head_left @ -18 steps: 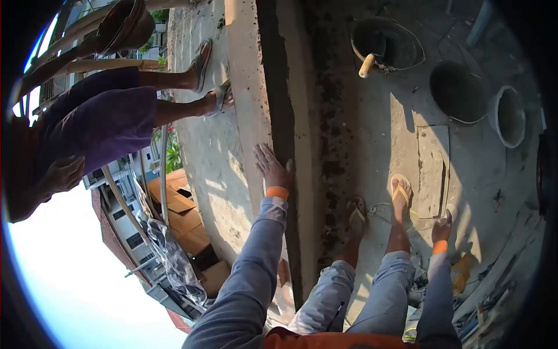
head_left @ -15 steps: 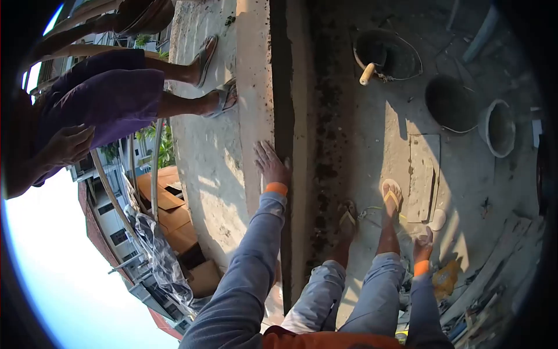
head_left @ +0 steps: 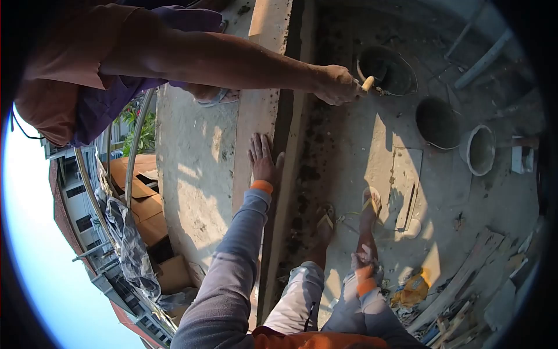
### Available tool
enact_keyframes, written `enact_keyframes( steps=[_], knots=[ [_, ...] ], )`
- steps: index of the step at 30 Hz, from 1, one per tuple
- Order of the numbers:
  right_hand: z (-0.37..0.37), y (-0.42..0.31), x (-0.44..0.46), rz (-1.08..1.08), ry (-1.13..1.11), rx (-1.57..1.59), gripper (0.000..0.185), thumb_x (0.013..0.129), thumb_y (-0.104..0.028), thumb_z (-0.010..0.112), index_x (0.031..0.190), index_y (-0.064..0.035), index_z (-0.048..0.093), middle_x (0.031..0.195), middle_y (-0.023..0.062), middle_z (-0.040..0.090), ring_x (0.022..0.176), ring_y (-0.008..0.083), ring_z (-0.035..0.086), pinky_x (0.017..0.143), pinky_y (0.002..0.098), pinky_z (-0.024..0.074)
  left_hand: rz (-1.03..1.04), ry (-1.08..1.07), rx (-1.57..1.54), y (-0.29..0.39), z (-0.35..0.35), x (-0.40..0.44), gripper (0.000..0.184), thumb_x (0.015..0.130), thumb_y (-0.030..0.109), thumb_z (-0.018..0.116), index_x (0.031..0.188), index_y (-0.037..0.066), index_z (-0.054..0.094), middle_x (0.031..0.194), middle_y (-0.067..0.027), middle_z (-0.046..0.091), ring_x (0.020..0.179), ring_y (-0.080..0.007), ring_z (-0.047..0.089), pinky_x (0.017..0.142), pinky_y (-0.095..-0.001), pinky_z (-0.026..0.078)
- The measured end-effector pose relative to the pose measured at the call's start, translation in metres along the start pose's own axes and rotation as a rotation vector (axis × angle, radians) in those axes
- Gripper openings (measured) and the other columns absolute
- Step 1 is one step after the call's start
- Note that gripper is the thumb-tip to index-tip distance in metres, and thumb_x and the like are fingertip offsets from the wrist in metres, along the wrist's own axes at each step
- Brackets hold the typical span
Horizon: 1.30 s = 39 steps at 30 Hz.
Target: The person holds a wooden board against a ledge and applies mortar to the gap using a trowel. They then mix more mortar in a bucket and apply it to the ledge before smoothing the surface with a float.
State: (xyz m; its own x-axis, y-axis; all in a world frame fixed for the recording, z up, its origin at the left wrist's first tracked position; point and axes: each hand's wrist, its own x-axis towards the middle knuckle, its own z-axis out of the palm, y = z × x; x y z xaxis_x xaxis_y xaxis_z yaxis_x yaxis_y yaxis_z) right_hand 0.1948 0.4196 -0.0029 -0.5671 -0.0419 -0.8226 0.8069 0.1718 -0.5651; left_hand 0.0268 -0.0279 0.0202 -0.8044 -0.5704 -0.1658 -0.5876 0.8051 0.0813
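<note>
My left hand (head_left: 264,160) lies flat with spread fingers on top of the concrete ledge (head_left: 249,116), near its edge. My right hand (head_left: 364,260) hangs low in front of my leg, its fingers somewhat blurred and apart, with nothing visible in it. Across the ledge, another person's hand (head_left: 337,85) is at the yellow handle (head_left: 368,84) of a tool that rests in a dark bucket (head_left: 401,72). Both of my wrists have orange cuffs.
A second dark bucket (head_left: 437,123) and a pale bucket (head_left: 480,150) stand on the floor. A board (head_left: 405,180) lies near my sandalled feet. Wood scraps (head_left: 459,285) are at the lower right. Cardboard (head_left: 145,203) is beyond the ledge.
The other person has leaned over and stretched an arm across the ledge to the tool's handle. My right hand has moved left toward my leg. My left hand stays on the ledge.
</note>
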Motion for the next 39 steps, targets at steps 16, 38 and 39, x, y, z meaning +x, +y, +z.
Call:
enact_keyframes(
  steps=[16, 38, 39],
  knots=[
    [0.013, -0.291, 0.434, -0.008, 0.169, 0.175, 0.043, 0.086, -0.039, 0.060, 0.118, -0.0105, 0.056, 0.107, 0.0067, 0.061, 0.087, 0.0207, 0.060, 0.069, 0.0381, 0.0491, 0.219, 0.067, -0.133, -0.043, 0.006, -0.017, 0.050, 0.097, 0.033, 0.031, 0.138, 0.005, 0.042, 0.147, -0.0176, 0.033, 0.137, -0.0328, 0.028, 0.113, -0.0461, 0.012],
    [-0.081, -0.364, 0.315, -0.497, 0.185, -1.935, 0.015, 0.084, -0.017, 0.052, 0.087, -0.0121, 0.065, 0.089, 0.0120, 0.068, 0.088, 0.0313, 0.064, 0.093, 0.0484, 0.0394, 0.278, 0.119, -0.099, -0.041, 0.010, -0.014, 0.051, 0.098, 0.032, 0.030, 0.134, -0.002, 0.044, 0.144, -0.0199, 0.037, 0.135, -0.0353, 0.031, 0.112, -0.0458, 0.017],
    [-0.071, -0.377, 0.297, -0.519, 0.187, -1.929, 0.015, 0.084, -0.017, 0.052, 0.087, -0.0121, 0.065, 0.089, 0.0120, 0.068, 0.088, 0.0313, 0.064, 0.093, 0.0484, 0.0394, 0.265, 0.109, -0.107, -0.041, 0.009, -0.015, 0.051, 0.098, 0.032, 0.031, 0.134, 0.000, 0.044, 0.144, -0.0196, 0.036, 0.136, -0.0347, 0.031, 0.112, -0.0457, 0.016]
  ],
)
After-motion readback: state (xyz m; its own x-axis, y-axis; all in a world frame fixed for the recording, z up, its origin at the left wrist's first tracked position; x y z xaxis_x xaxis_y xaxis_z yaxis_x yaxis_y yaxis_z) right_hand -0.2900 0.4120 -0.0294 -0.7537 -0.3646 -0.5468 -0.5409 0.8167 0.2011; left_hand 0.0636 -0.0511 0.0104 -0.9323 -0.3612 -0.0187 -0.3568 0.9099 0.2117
